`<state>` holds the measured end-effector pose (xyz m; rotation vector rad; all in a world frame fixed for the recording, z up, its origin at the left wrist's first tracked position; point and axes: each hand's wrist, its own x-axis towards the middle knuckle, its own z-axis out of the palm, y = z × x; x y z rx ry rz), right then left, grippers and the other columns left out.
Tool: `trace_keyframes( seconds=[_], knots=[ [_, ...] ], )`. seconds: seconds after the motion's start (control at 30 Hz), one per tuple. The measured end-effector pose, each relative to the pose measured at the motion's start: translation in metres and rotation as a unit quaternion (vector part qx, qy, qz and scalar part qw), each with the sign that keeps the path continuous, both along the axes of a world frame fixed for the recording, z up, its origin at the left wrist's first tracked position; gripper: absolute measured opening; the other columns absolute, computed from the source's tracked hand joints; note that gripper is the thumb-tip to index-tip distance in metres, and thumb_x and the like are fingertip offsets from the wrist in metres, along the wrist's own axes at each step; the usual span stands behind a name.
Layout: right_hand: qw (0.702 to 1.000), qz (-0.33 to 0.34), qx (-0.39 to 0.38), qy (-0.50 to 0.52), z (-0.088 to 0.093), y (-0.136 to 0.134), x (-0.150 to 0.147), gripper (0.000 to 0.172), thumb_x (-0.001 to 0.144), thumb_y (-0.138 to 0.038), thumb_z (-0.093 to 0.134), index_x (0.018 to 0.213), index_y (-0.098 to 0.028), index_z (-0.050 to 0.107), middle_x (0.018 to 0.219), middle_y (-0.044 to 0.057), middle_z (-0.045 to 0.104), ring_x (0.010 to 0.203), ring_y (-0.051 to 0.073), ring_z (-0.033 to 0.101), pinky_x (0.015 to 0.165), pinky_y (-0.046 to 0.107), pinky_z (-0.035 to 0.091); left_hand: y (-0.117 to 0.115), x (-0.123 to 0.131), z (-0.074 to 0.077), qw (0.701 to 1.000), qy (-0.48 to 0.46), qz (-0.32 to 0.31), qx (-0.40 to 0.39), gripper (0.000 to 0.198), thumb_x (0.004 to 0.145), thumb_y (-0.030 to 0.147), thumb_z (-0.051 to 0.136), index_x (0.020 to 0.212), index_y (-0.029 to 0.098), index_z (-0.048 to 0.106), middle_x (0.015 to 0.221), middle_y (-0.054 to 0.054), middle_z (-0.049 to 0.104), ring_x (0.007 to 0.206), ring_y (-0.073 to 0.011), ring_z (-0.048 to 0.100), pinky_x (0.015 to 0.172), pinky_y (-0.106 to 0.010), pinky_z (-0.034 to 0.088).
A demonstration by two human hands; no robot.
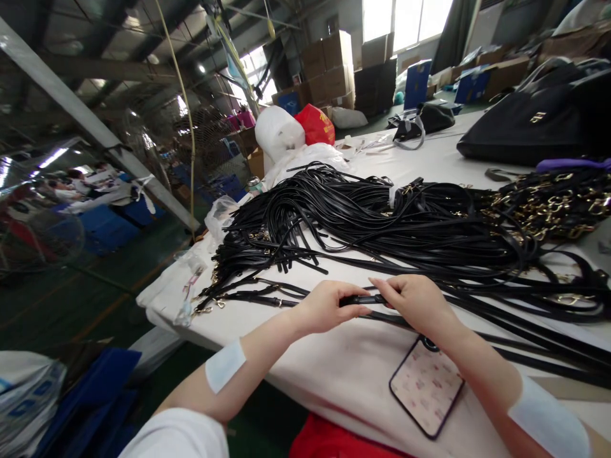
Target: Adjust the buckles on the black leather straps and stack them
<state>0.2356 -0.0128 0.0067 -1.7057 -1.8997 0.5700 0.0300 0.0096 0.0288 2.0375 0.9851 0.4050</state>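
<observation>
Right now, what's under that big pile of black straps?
The white tabletop shows around the pile of straps and through gaps near its left end. The packed middle covers the rest, so I can't tell whether anything else lies underneath.

White-covered table [334, 359] carries a heap of black straps [344, 207], a patterned phone case [426, 387] near the front edge, and a black handbag [520, 130] behind.

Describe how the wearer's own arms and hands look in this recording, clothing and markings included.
The left arm has a short white sleeve and, below it, a plain pale-blue patch. The right arm has a similar patch; its sleeve is out of view. No gloves show on the left grip or right grip.
</observation>
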Motion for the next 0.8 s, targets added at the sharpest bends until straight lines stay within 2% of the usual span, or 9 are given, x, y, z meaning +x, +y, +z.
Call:
trace_keyframes(
  seconds=[0.13, 0.27, 0.43, 0.67, 0.8],
  knots=[
    [0.999, -0.023, 0.014, -0.037, 0.0, 0.001, 0.0, 0.062, 0.09, -0.061, 0.041, 0.046, -0.019, 0.049, 0.045, 0.0, 0.048, 0.045, 0.011, 0.037, 0.051, 0.028, 0.021, 0.005, -0.004, -0.002, 1.0, -0.003, 0.019, -0.01, 0.026, 0.076, 0.033, 0.075, 0.093, 0.014, 0.072, 0.071, 0.001, 0.066, 0.061, -0.0092, 0.051, 0.058, -0.02, 0.042],
    [0.996, -0.042, 0.034, -0.075, -0.001, 0.001, -0.002, 0.061, 0.09, -0.058, 0.042, 0.045, -0.018, 0.049, 0.046, 0.001, 0.05, 0.046, 0.012, 0.036, 0.051, 0.029, 0.019, 0.001, 0.001, -0.006, 0.999, -0.025, 0.038, 0.008, 0.021, 0.076, 0.03, 0.075, 0.09, 0.014, 0.071, 0.077, 0.0, 0.069, 0.067, -0.0103, 0.055, 0.064, -0.021, 0.044],
    [0.994, -0.05, 0.061, -0.08, -0.004, -0.002, -0.005, 0.059, 0.091, -0.056, 0.042, 0.047, -0.019, 0.054, 0.048, 0.002, 0.055, 0.049, 0.013, 0.042, 0.052, 0.028, 0.02, -0.003, 0.016, -0.009, 0.998, -0.036, 0.043, 0.024, 0.018, 0.078, 0.028, 0.074, 0.089, 0.015, 0.072, 0.079, -0.002, 0.07, 0.07, -0.0123, 0.058, 0.066, -0.022, 0.045],
    [0.979, -0.076, 0.144, -0.125, -0.007, -0.006, -0.005, 0.055, 0.093, -0.049, 0.045, 0.048, -0.018, 0.055, 0.053, 0.004, 0.06, 0.05, 0.013, 0.045, 0.053, 0.03, 0.021, 0.003, 0.029, -0.013, 0.997, -0.074, 0.016, 0.012, 0.019, 0.082, 0.028, 0.069, 0.094, 0.014, 0.073, 0.083, -0.003, 0.073, 0.073, -0.0134, 0.061, 0.068, -0.022, 0.047],
    [0.981, -0.076, 0.157, -0.089, -0.008, -0.007, -0.006, 0.055, 0.093, -0.047, 0.044, 0.046, -0.019, 0.048, 0.049, 0.003, 0.055, 0.049, 0.013, 0.042, 0.054, 0.03, 0.024, 0.007, 0.035, -0.015, 0.997, -0.058, -0.021, 0.048, 0.018, 0.085, 0.028, 0.066, 0.096, 0.016, 0.073, 0.088, -0.002, 0.074, 0.079, -0.015, 0.064, 0.073, -0.023, 0.048]
  ],
)
